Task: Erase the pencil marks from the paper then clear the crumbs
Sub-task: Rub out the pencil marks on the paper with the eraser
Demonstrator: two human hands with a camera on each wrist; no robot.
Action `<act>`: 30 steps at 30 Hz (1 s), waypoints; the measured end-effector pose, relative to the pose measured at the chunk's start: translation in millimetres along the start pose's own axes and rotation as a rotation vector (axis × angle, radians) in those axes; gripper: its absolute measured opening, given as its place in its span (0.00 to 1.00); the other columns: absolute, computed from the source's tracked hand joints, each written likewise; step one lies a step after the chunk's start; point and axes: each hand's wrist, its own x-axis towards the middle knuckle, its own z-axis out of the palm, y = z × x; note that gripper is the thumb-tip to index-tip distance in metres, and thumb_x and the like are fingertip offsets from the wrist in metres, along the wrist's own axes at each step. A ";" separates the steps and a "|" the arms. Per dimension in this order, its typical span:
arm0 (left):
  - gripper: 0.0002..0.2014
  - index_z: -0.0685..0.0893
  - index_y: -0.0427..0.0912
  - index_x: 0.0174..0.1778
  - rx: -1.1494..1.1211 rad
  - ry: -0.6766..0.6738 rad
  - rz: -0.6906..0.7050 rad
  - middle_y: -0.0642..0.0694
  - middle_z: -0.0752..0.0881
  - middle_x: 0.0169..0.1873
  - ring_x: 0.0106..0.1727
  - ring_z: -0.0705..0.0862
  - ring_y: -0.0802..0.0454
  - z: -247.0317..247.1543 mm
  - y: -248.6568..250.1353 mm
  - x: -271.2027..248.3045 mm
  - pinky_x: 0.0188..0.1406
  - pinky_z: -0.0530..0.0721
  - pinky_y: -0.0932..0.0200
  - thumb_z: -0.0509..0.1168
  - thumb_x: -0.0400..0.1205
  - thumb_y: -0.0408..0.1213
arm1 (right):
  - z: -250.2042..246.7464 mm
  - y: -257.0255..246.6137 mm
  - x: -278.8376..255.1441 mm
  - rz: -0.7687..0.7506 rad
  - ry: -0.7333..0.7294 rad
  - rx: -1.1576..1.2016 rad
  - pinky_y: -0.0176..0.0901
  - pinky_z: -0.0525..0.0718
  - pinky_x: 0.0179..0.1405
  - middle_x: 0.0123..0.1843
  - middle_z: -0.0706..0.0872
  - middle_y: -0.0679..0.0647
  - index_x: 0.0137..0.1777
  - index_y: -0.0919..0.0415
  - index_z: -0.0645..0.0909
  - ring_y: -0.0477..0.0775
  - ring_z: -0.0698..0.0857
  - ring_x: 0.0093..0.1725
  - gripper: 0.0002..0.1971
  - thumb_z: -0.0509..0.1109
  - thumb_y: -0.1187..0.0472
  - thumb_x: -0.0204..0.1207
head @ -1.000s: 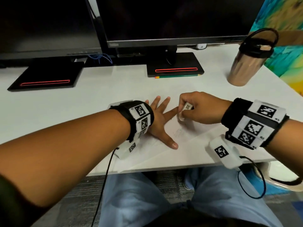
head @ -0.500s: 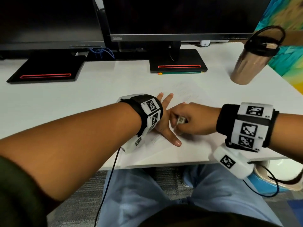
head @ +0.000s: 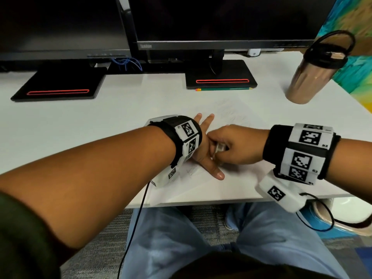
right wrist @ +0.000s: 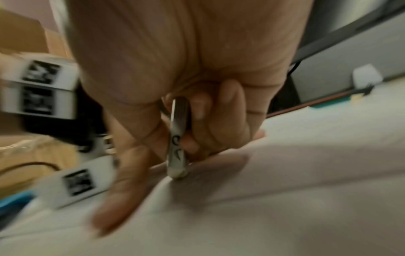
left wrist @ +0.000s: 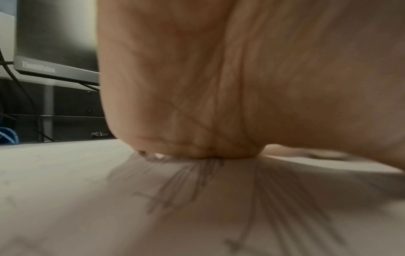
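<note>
A white sheet of paper (head: 231, 184) lies on the white desk near its front edge, with faint pencil marks (head: 231, 113) at its far part. My left hand (head: 203, 146) lies flat on the sheet with fingers spread, holding it down. Dark pencil strokes (left wrist: 274, 199) fan out below that palm in the left wrist view. My right hand (head: 231, 148) pinches a white eraser (head: 219, 148) in a printed sleeve. The eraser (right wrist: 178, 138) stands upright with its tip on the paper (right wrist: 285, 190), beside my left thumb (right wrist: 114, 199).
Two dark monitors on black stands (head: 220, 77) line the back of the desk. A green pencil (head: 223, 89) lies in front of the right stand. A metallic tumbler (head: 310, 77) with a black lid stands at the right. The desk edge (head: 201, 202) runs just below my wrists.
My right hand with the eraser has come nearer and to the left, closer to my left thumb. The left hand stays pressed on the paper. The head view has shifted slightly.
</note>
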 end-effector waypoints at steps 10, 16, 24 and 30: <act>0.64 0.24 0.65 0.77 -0.039 0.004 0.004 0.45 0.18 0.80 0.81 0.21 0.37 1.5 -0.7 0.3 0.82 0.37 0.28 0.66 0.63 0.80 | 0.7 4.7 -1.7 0.024 -0.026 0.080 0.52 0.87 0.50 0.40 0.90 0.47 0.42 0.53 0.82 0.47 0.87 0.43 0.03 0.72 0.61 0.71; 0.67 0.29 0.62 0.83 -0.043 0.016 -0.003 0.46 0.19 0.80 0.82 0.22 0.38 3.8 -3.4 4.1 0.82 0.37 0.29 0.67 0.61 0.81 | 3.9 5.0 -1.7 -0.038 -0.005 0.038 0.55 0.86 0.49 0.42 0.88 0.49 0.43 0.55 0.80 0.50 0.86 0.44 0.02 0.70 0.61 0.71; 0.67 0.33 0.61 0.85 -0.009 0.012 -0.001 0.44 0.19 0.80 0.82 0.22 0.37 4.3 -3.7 7.5 0.82 0.39 0.27 0.65 0.59 0.83 | 1.2 9.1 -0.3 -0.015 0.011 -0.003 0.54 0.86 0.48 0.43 0.88 0.50 0.44 0.56 0.80 0.50 0.86 0.44 0.03 0.71 0.61 0.72; 0.68 0.33 0.61 0.85 -0.022 0.024 0.007 0.43 0.20 0.81 0.82 0.24 0.35 4.3 -4.0 9.6 0.81 0.39 0.26 0.64 0.58 0.83 | -7.2 15.4 0.8 0.038 0.102 0.012 0.55 0.86 0.52 0.44 0.89 0.49 0.45 0.56 0.81 0.50 0.87 0.47 0.03 0.72 0.61 0.72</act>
